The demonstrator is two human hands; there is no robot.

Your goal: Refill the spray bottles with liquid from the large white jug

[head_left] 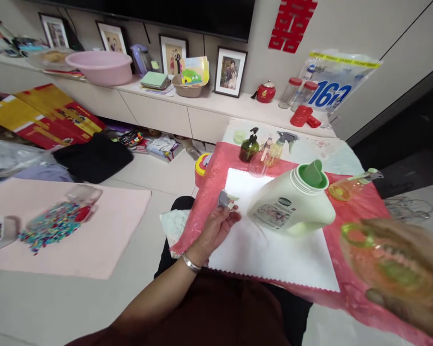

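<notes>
My left hand [216,228] is closed in a pinch on a grey trigger spray head [225,198], above the left part of a white sheet [274,264]. A thin tube seems to trail from it toward the jug. At the right, my right hand [424,245] is wrapped round a see-through yellowish bottle [382,269], tilted and smeared by motion. A large pale green detergent jug [286,204] stands on the sheet between my hands, with a green spout in its open mouth.
Behind the jug are a dark green pump bottle [249,148], a pink clear bottle [260,161] and a yellowish spray bottle [277,150]. Another yellowish bottle [353,186] is right of the jug. Colourful small pieces [54,225] lie on a pink mat at left.
</notes>
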